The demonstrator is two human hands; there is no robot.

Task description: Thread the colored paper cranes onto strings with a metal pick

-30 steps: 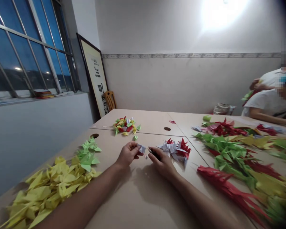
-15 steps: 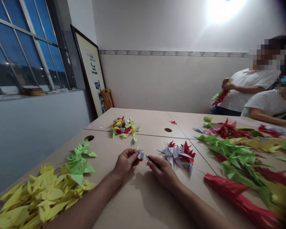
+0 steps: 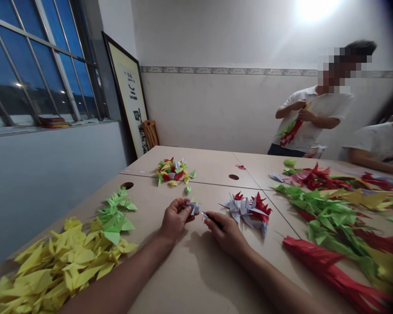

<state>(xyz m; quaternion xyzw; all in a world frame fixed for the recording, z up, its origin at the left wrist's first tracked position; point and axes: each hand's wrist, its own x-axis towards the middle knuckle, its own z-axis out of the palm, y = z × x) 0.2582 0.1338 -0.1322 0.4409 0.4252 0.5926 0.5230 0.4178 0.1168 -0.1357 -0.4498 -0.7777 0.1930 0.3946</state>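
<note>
Hands worked close but apart above the counter [image 3: 199,170]: the left hand [image 3: 176,220] pinched a small lilac paper crane [image 3: 193,208], while the right hand [image 3: 227,233] gripped a slim dark tool [image 3: 212,220]. The crane looked feather-light and easily crushed, best held by its folded body.

Dark barred windows [image 3: 36,65] stand left of 1 framed calligraphy picture [image 3: 126,96], which leans on the white wall [image 3: 222,113] beside 1 wooden chair [image 3: 149,133], under a bright light glare [image 3: 314,8].

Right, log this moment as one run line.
Left hand: holds lilac folded paper | Right hand: holds dark slim tool | Nearby: lilac and red paper cranes
</note>
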